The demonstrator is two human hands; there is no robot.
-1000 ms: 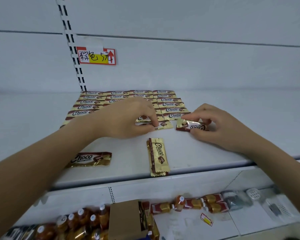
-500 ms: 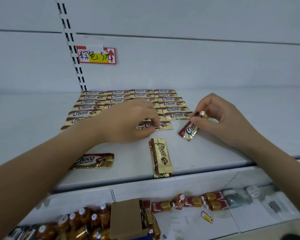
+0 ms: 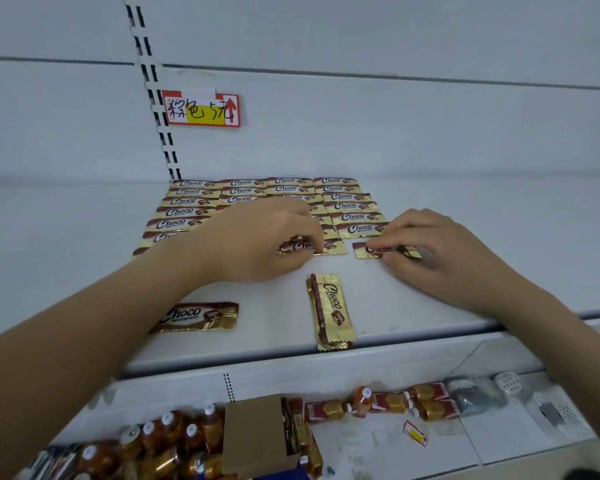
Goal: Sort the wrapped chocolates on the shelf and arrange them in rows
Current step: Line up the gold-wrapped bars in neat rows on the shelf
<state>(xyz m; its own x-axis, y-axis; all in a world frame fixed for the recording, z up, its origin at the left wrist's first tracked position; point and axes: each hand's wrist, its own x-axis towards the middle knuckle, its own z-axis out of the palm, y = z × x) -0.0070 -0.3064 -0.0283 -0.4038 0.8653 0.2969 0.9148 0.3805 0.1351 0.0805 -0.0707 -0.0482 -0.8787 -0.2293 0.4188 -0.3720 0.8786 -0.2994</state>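
Gold-and-brown wrappers are filling the back of the white shelf [image 3: 66, 237] — the rows of chocolates [image 3: 187, 212] are lying flat, side by side, labels up. At the left front, a loose chocolate [image 3: 198, 317] is lying crosswise on its own. The left hand [image 3: 257, 244] is reaching over the rows, thumb and fingertips pinching a middle chocolate [image 3: 333, 247] that is lying flat at the near end of a row. Just in front of it, a lengthwise chocolate [image 3: 331, 311] is resting with its end at the shelf's front edge. Further right, the right hand [image 3: 440, 251] is curling thumb and fingers round a right chocolate [image 3: 362, 250] — holding it down on the shelf, just in front of the right-hand row.
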